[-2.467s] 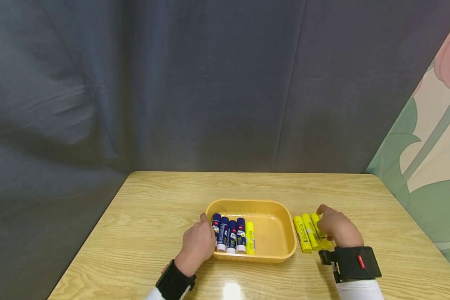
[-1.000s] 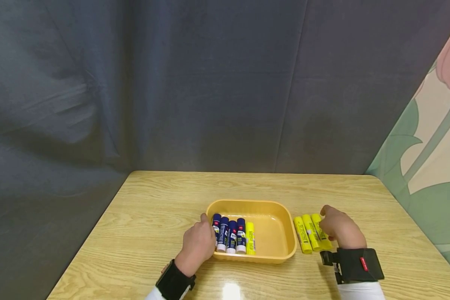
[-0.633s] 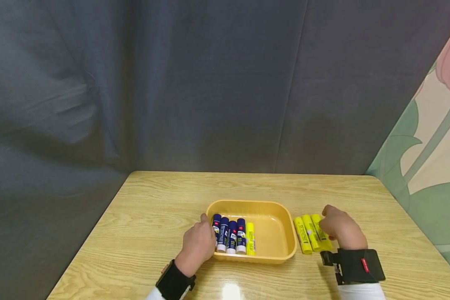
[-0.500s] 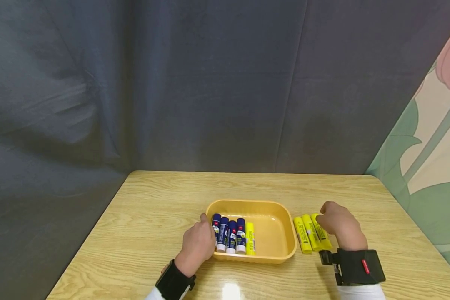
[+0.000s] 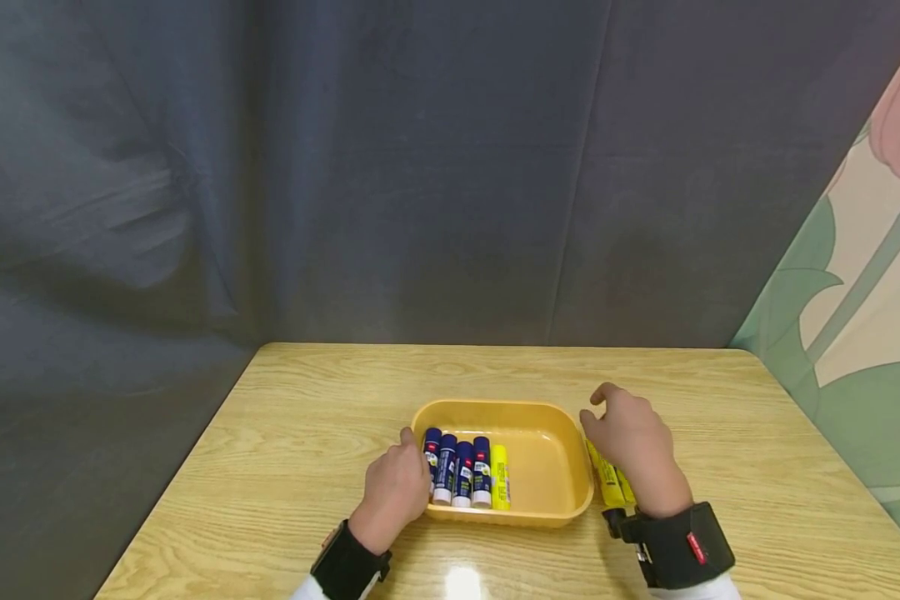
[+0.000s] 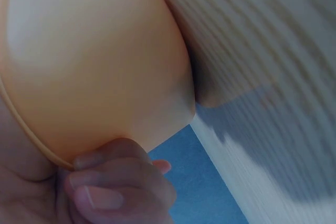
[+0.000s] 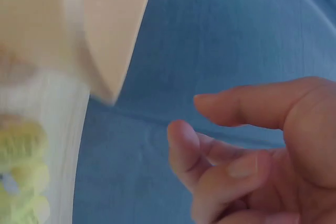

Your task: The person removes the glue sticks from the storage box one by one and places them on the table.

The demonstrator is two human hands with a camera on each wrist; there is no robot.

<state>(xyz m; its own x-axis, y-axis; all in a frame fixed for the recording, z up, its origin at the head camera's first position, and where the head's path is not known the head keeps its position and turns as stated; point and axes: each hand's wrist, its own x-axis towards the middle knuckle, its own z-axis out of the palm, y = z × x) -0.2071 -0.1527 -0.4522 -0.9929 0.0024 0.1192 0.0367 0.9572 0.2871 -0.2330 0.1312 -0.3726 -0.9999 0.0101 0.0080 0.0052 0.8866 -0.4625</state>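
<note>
Oblong orange-yellow plastic tray [image 5: 528, 518] clasped by left hand [image 5: 397, 482]; bright-yellow cylindrical sticks [image 5: 609, 485], aligned near-to-far, overlapped by right hand [image 5: 633, 442], thumb and forefinger apart, empty.

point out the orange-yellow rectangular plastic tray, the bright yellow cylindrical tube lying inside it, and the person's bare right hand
Orange-yellow rectangular plastic tray [image 5: 543, 471]: head view, on its bare floor.
Bright yellow cylindrical tube [image 5: 501, 477]: head view, middle of its body.
Bare right hand [image 5: 632, 433]: head view, back of the hand.

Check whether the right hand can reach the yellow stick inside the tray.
Probably yes: the right hand appears empty near the tray, whose bare floor leaves the nearer side of the yellow stick open.
</note>
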